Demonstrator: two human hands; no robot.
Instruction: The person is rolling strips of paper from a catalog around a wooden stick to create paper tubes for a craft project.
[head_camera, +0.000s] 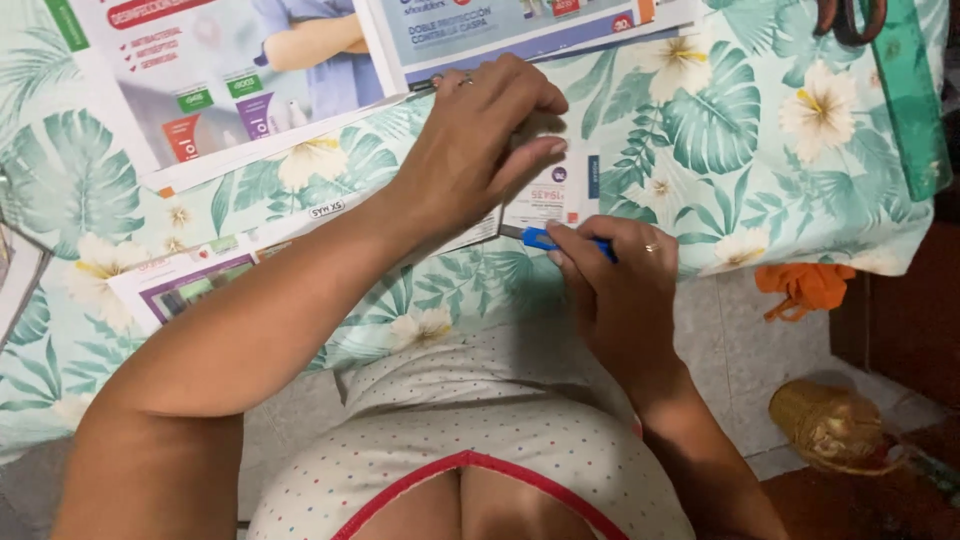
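Left hand (470, 150) is pressing the leaflet (545, 195) flat, right hand (620, 280) fingers gripping the blue cutter (545, 240); steadier pressure seems wise.

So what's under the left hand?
The left hand presses a printed paper strip onto the leaf-print tablecloth. The strip's middle is covered by the palm. The right hand holds a blue cutter.

glossy paper leaflet (545, 195) | blue plastic cutter (545, 240) | printed cloth tablecloth (760, 140)
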